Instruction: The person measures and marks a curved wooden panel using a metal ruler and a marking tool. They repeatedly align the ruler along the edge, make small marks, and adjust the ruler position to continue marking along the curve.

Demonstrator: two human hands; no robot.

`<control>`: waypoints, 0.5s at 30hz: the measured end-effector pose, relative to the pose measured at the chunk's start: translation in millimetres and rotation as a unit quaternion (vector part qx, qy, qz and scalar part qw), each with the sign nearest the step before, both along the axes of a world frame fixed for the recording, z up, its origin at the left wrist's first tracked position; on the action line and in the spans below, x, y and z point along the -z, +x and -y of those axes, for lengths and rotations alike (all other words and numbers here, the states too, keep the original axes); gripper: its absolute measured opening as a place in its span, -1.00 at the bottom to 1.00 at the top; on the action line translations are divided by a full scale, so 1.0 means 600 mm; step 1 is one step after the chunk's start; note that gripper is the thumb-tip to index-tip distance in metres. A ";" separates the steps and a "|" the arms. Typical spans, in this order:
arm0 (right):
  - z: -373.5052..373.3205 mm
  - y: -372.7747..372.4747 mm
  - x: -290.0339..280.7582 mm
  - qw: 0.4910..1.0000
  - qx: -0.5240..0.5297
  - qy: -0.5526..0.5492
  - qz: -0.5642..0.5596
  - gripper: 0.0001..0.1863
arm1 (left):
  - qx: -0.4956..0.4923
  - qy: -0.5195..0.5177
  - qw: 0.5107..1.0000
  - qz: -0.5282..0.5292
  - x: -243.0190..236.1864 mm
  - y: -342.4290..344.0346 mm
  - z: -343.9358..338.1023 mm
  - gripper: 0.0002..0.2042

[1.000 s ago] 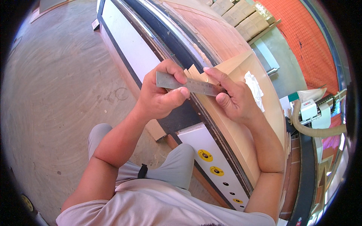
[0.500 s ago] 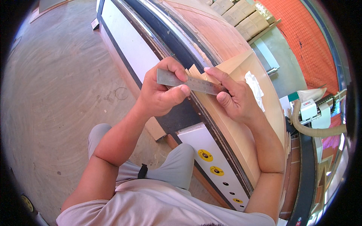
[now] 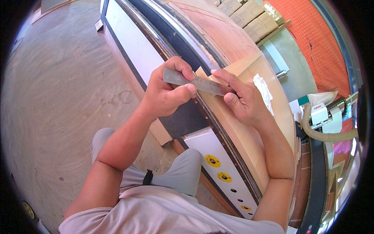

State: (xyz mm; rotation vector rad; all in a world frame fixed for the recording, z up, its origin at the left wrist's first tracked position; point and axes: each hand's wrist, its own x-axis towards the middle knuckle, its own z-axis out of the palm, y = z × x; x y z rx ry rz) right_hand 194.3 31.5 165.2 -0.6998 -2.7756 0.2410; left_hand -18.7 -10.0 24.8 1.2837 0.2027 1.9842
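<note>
A steel ruler with engraved markings is held between both hands, tilted down toward the right. My left hand grips it near its plain left end, thumb below and bent forefinger above. My right hand pinches the other end between thumb and fingers, hiding the tip. Behind the ruler, the thin end of a pale wood strip sticks up; whether it touches the ruler, I cannot tell. Under my right forearm lies a pale wooden panel, with a crumpled white tissue on it beside my right hand.
A long machine with a white side panel and yellow round dials runs diagonally past me. Large wooden sheets lie on its far part. Stacked cardboard boxes, orange netting and a beige hose are at the right.
My left hand and the ruler's left end have shifted up very slightly. The grip of both hands is unchanged.
</note>
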 end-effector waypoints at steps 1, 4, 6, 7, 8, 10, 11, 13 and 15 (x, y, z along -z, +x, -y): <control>0.000 0.001 -0.001 1.000 0.002 -0.001 0.002 -0.33 | 0.006 0.003 1.000 0.002 -0.001 0.000 -0.001 -0.80; 0.002 0.000 -0.004 1.000 0.006 -0.002 -0.002 -0.34 | 0.012 -0.008 1.000 0.005 -0.003 0.000 -0.001 -0.81; 0.002 -0.002 -0.005 1.000 0.010 -0.003 -0.001 -0.39 | 0.016 -0.019 1.000 0.006 -0.005 -0.001 0.000 -0.82; 0.002 -0.002 -0.005 1.000 0.014 -0.004 0.003 -0.44 | 0.020 -0.023 1.000 0.007 -0.006 -0.001 0.000 -0.82; 0.002 -0.003 -0.005 1.000 0.018 -0.005 0.007 -0.49 | 0.023 -0.025 0.999 0.009 -0.007 -0.001 0.000 -0.82; 0.000 -0.003 -0.004 1.000 0.008 -0.002 -0.011 -0.50 | 0.028 -0.022 0.999 0.010 -0.008 -0.002 0.000 -0.83; 0.000 -0.003 -0.003 1.000 0.004 -0.005 -0.018 -0.50 | 0.030 -0.020 0.999 0.012 -0.009 -0.002 -0.001 -0.83; 0.000 -0.001 -0.003 1.000 0.014 -0.008 -0.013 -0.51 | 0.036 -0.018 0.999 0.012 -0.009 -0.002 -0.001 -0.83; 0.000 0.000 -0.003 1.000 0.020 -0.015 -0.010 -0.51 | 0.040 -0.017 0.999 0.019 -0.010 -0.001 -0.003 -0.80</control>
